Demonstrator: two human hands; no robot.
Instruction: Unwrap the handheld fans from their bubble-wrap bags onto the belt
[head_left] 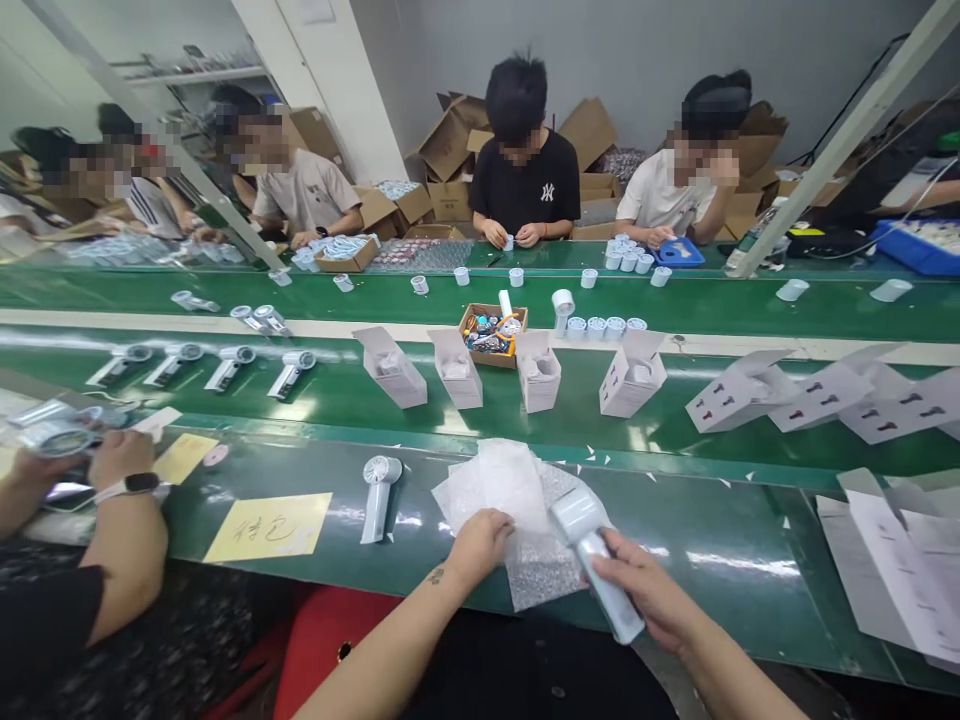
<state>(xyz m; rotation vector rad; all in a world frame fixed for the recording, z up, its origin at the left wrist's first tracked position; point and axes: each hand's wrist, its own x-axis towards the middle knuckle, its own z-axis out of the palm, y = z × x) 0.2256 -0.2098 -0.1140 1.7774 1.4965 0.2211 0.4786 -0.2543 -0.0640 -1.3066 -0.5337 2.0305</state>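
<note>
My right hand (651, 585) is wrapped round the handle of a light blue handheld fan (613, 592), its round head tilted up and to the left. Beneath the fan head lies a small pile of clear bubble wrap bags (501, 482) on the green bench. My left hand (482, 548) has its fingers closed at the edge of a bubble wrap bag (541, 572) near the bench's front edge. Left of the pile, a second handheld fan (381, 492) lies on the bench, apart from both hands.
Beyond the bench, a green conveyor carries open white boxes (459, 375) and several fans (294, 372). Folded white cartons (900, 570) are at right. A yellow paper sign (268, 527) lies at left, near a co-worker's arms (131, 515). Other people sit across the line.
</note>
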